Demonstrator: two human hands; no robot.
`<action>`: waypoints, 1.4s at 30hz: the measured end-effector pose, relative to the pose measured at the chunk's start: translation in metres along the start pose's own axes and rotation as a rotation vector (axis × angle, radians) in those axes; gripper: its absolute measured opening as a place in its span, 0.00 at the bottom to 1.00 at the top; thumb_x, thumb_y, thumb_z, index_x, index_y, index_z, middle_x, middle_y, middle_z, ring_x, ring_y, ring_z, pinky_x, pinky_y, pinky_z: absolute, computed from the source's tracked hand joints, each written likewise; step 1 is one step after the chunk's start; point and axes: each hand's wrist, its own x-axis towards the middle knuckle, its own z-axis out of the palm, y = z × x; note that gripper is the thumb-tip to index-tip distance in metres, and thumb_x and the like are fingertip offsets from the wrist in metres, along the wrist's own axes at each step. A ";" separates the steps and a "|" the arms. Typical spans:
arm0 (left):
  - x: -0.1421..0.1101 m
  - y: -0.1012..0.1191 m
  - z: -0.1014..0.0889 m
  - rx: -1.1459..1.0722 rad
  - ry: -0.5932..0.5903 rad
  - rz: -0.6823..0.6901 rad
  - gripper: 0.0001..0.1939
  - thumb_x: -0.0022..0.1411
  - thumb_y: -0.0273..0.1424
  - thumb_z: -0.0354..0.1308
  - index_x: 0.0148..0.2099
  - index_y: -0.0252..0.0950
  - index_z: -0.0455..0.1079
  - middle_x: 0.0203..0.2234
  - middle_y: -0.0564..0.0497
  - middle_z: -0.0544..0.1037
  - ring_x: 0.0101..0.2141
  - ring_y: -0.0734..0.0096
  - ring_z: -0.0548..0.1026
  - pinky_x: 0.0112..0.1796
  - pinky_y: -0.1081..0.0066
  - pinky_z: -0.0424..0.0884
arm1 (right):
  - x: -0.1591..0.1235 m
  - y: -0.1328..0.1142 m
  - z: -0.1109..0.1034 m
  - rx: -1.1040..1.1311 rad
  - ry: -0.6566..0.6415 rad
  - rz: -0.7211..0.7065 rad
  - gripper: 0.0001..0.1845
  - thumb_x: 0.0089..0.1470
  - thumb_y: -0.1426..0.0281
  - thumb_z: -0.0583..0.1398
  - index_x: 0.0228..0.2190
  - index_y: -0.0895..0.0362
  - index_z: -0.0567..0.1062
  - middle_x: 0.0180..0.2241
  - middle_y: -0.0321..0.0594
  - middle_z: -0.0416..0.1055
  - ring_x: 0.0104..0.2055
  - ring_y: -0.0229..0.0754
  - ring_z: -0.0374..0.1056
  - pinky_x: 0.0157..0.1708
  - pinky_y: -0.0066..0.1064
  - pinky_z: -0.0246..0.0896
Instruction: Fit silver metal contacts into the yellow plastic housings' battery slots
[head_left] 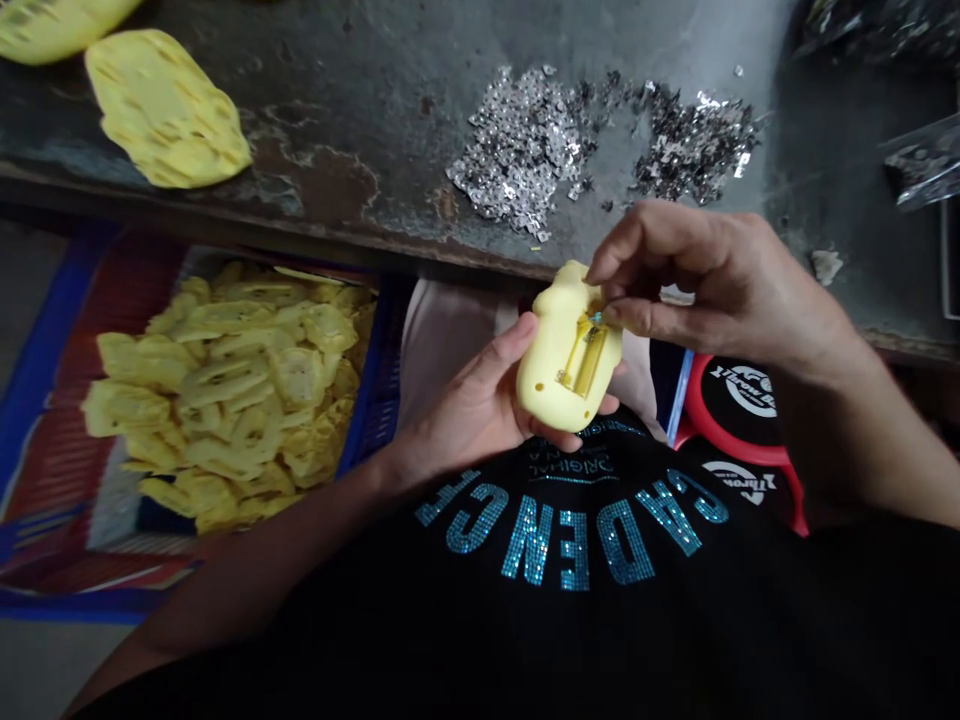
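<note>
My left hand (480, 400) is wrapped round a pale yellow plastic toy housing (553, 368), its thumb along the left side and its fingers underneath. An open battery compartment (592, 362) in the housing faces up, with metal contacts inside. At the compartment's upper end, my right hand (690, 285) pinches with thumb and index finger. A small bluish bit shows by those fingertips, but what they hold is too small to make out. On the bench above lie a pile of small shiny metal contact plates (517, 150) and a darker pile of similar metal pieces (694, 145).
At left, a blue crate (371, 370) holds many flat yellow plastic parts (247, 380). More yellow parts (169, 110) lie on the worn metal bench (360, 90). Clear bags (926, 160) sit at the right; red-rimmed black discs (742, 400) are below the bench edge.
</note>
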 end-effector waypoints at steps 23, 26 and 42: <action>-0.003 -0.008 0.006 0.044 0.161 0.042 0.34 0.76 0.54 0.71 0.75 0.47 0.75 0.61 0.44 0.88 0.51 0.46 0.92 0.29 0.74 0.83 | 0.041 -0.019 -0.006 -0.335 -0.120 -0.103 0.21 0.45 0.77 0.83 0.28 0.45 0.80 0.23 0.20 0.76 0.28 0.34 0.75 0.34 0.33 0.73; -0.002 -0.008 0.007 0.033 0.182 0.036 0.36 0.74 0.55 0.72 0.76 0.47 0.74 0.61 0.44 0.89 0.50 0.47 0.92 0.29 0.74 0.83 | 0.044 -0.017 -0.005 -0.288 -0.141 -0.164 0.20 0.47 0.73 0.84 0.29 0.43 0.81 0.22 0.18 0.76 0.29 0.32 0.76 0.33 0.29 0.74; 0.003 -0.005 0.002 -0.002 0.126 0.037 0.41 0.71 0.58 0.73 0.76 0.42 0.73 0.60 0.38 0.88 0.50 0.43 0.92 0.26 0.73 0.84 | 0.001 0.002 0.004 -0.106 0.129 -0.096 0.09 0.66 0.62 0.74 0.41 0.48 0.80 0.45 0.35 0.86 0.44 0.45 0.84 0.38 0.40 0.78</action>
